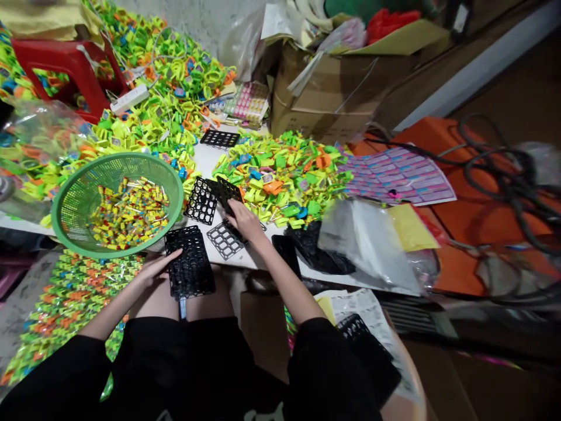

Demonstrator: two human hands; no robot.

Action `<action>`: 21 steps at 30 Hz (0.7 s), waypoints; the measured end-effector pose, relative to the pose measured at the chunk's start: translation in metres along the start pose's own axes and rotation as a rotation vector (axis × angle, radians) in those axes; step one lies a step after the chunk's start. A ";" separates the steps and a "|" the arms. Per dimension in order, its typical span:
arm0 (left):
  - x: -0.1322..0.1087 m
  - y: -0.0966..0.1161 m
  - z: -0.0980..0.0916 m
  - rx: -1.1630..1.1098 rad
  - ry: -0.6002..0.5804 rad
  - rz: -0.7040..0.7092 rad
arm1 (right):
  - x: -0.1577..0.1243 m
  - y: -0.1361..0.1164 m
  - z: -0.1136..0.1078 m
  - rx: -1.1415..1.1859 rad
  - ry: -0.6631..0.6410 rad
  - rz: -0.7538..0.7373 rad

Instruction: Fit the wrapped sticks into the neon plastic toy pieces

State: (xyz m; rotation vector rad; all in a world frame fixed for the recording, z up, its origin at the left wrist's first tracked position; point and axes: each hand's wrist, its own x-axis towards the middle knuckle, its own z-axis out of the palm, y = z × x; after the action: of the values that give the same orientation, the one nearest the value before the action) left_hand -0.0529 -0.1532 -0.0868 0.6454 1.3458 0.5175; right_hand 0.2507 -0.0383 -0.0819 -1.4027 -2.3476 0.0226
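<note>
My left hand (156, 268) grips the left edge of a stack of black plastic grid trays (190, 263) above my lap, the thumb lying on top. Over the white table, my right hand (244, 220) is closed on the near edge of a tilted black grid tray (228, 190); its fingertips are partly hidden. Just left of it lies another black tray (201, 201) with rounded openings. A greyer grid tray (225, 240) rests at the table's front edge, below my right wrist. The green basket (59, 225) beside my left hand holds many small yellow-and-red pieces.
Loose yellow, green and orange plastic pieces (284, 169) are heaped behind the trays. A red stool (56, 55) stands back left, a cardboard box (324, 88) back right. Plastic bags (368, 240) and pink-purple printed sheets (398, 172) lie rightward. Cables (495, 169) hang over an orange surface.
</note>
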 end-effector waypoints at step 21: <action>0.038 0.040 0.019 -0.233 0.093 0.200 | -0.011 -0.005 -0.039 -0.210 0.276 0.198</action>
State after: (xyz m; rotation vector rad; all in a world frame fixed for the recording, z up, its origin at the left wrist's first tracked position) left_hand -0.0275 -0.1006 -0.0844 0.5713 1.2899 0.8616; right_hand 0.2642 -0.0575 -0.0481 -1.6175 -2.0251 -0.3494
